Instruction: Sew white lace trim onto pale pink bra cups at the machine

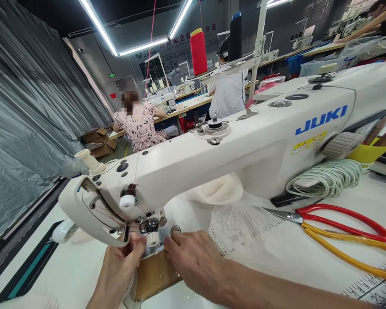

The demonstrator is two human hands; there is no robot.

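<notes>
A white sewing machine (186, 159) spans the view, red thread running down to its needle area. My left hand (120, 262) is at the needle end, thumb and fingers pinched together under the machine head; what they hold is too small to make out. My right hand (196, 259) lies just right of the presser area with its fingers curled down at the edge of a brown plate (156, 274); its fingertips are partly hidden. White fringed lace (241, 227) lies to the right, behind my right wrist.
Scissors (344, 231) with red and yellow handles lie at the right, beside a coil of pale green cord (328, 178). A yellow holder (371, 152) stands behind. A teal-and-black strip (30, 266) is at left. Seated people (140, 124) work farther back.
</notes>
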